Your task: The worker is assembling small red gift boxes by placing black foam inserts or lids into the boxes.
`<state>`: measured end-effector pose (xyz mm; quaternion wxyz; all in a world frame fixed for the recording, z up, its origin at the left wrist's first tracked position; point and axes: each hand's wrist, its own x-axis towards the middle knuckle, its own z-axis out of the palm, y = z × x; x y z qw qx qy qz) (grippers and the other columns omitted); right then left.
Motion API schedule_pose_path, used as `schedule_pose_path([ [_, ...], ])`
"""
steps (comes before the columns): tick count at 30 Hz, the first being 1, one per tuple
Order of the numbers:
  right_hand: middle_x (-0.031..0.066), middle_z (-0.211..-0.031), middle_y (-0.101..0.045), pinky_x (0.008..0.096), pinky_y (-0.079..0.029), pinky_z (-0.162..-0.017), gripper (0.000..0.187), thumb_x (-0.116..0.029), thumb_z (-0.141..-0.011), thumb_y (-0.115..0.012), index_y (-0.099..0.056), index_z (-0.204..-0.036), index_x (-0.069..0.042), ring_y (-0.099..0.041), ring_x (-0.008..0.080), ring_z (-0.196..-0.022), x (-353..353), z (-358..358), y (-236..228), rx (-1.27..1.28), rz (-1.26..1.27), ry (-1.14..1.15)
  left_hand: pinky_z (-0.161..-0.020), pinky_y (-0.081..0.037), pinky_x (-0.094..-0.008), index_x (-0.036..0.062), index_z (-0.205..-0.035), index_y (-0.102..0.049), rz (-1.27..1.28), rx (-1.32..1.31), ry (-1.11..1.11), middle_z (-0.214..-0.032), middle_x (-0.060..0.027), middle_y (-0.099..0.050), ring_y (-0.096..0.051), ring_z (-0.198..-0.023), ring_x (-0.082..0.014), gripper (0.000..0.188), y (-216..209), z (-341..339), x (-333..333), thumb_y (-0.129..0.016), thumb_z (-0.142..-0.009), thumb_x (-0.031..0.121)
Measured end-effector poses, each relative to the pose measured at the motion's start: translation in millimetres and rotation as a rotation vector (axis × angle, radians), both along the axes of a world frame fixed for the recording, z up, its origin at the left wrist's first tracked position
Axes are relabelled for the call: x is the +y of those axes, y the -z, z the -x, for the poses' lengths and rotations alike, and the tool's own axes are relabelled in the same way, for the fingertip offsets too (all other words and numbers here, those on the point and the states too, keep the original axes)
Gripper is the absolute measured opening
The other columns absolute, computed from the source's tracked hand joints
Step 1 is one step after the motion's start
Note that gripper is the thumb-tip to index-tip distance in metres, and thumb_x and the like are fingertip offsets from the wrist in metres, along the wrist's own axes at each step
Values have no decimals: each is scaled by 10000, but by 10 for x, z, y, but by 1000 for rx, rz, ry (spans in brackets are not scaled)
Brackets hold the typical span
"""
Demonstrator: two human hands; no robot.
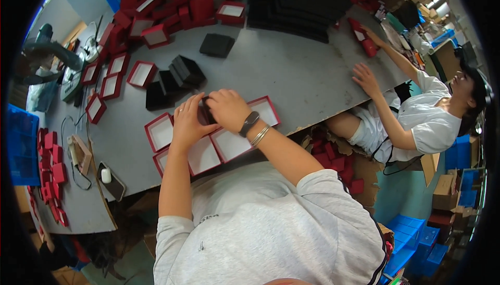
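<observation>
Fingers of my left hand point(188, 121) and right hand point(226, 109) pinch a small black insert point(204, 113) above the grey table point(291, 71), where five red-rimmed box trays point(228, 143) lie open beneath and black inserts point(179, 74) wait stacked beyond.

A small black foam insert point(204, 113) sat clasped between both hands, mostly hidden by the fingers, only a dark sliver showing. It was held just above a row of open red boxes with white lining point(229, 143) lying flat and touching side by side, close to the near edge of the grey surface point(302, 77).
</observation>
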<state>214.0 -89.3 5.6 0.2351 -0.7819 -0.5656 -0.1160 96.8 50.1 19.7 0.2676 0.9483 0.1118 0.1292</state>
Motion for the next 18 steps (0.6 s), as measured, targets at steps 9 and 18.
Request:
schedule_pose_path([
  [9,93,-956,-620,400,-484,-870,108,-131,-821,-576,-630,-881,-59,-587,281,-968,49,147,132,85,-96,91,-1103,-337,-444,92,-1416,-491,-38,-17,-13,-1372,-127,-569,-523,-1262,-309,981,94,41,9,-909,-555,307],
  [18,79,-963,-617,496,-349,-1114,84,-129,-814,-635,-665,-880,-88,-595,255,-1014,-111,154,66,71,57,272,-1121,-322,-445,112,-1417,-484,-31,33,-26,-1406,-126,-542,-485,-1316,-322,981,-3,-8,-78,-913,-553,295],
])
